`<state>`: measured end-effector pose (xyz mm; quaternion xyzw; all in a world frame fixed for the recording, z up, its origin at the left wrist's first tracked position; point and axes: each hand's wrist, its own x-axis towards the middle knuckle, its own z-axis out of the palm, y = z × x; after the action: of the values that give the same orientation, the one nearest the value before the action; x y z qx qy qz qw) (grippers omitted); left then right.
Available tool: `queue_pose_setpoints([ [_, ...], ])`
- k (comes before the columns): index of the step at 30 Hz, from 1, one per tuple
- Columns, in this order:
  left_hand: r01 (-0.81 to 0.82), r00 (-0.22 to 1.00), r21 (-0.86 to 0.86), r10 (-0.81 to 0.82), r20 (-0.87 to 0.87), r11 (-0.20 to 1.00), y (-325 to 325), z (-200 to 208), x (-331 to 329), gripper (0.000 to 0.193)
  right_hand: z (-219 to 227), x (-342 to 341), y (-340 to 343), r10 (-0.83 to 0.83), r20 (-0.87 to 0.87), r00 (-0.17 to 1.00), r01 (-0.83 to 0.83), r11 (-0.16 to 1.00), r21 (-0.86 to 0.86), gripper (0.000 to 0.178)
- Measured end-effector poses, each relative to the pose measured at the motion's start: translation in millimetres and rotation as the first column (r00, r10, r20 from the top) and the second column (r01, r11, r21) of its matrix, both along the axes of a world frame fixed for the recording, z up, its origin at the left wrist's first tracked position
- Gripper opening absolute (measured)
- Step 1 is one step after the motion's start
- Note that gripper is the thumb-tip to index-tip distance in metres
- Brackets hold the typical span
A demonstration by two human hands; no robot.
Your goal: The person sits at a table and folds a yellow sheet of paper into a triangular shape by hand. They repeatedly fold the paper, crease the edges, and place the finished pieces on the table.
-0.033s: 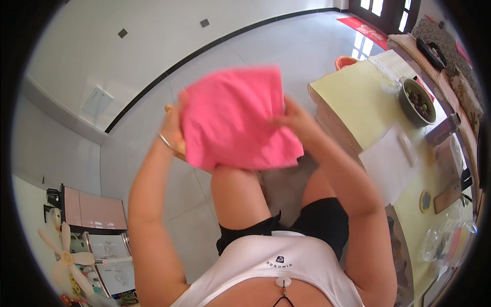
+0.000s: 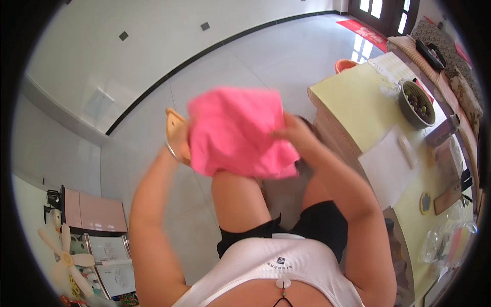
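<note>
A bright pink cloth (image 2: 238, 133) hangs in loose folds between my two hands, above my knees. Its left edge is gripped by my left hand (image 2: 180, 140), which has a silver bangle at the wrist; the cloth hides most of its fingers. My right hand (image 2: 292, 134) pinches the cloth's right side, somewhat blurred. Beside my left hand shows a tan, curved-edged piece (image 2: 175, 122) with a small dark spot. The cloth and hand cover the rest of it, so its kind is unclear.
On my right runs a long pale-yellow table (image 2: 348, 94) bearing a colander of dark round fruit (image 2: 417, 102), a white sheet (image 2: 388, 163) and a clear plastic package (image 2: 447, 243). An orange basket (image 2: 345, 65) stands behind it. A fan (image 2: 66, 258) is at lower left.
The pink cloth has dropped a little toward my knees and looks more bunched. More of the tan piece beside my left hand is uncovered.
</note>
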<state>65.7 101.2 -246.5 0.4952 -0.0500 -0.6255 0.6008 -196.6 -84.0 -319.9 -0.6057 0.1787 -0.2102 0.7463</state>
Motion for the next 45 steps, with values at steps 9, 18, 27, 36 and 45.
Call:
queue_pose_setpoints([
  [9,0.108,0.929,0.080,-0.129,0.346,0.991,12.7,-87.6,29.5,0.051,-61.3,-15.9,-8.5,0.019,-0.252,0.968,0.015,0.991,0.133,0.038],
  [18,-0.160,0.397,-0.015,0.079,0.914,0.987,-48.7,-69.3,142.1,0.044,-42.0,90.7,-28.5,-0.231,-0.075,0.970,0.234,0.972,0.033,0.031],
  [27,-0.123,-0.070,0.527,-0.537,0.841,0.841,-23.1,-172.4,122.2,0.076,-172.7,100.7,3.2,-0.168,-0.419,0.892,0.042,0.955,-0.293,0.049],
  [36,0.369,0.409,0.663,-0.754,0.513,0.651,23.2,-212.2,49.0,0.048,-147.5,-58.8,-40.0,-0.057,-0.527,0.848,0.069,0.998,0.003,0.020],
  [45,0.106,0.366,0.494,-0.496,0.787,0.863,38.7,-238.1,43.0,0.038,-133.4,-134.9,-31.3,-0.472,-0.691,0.548,-0.441,0.539,-0.718,0.026],
])
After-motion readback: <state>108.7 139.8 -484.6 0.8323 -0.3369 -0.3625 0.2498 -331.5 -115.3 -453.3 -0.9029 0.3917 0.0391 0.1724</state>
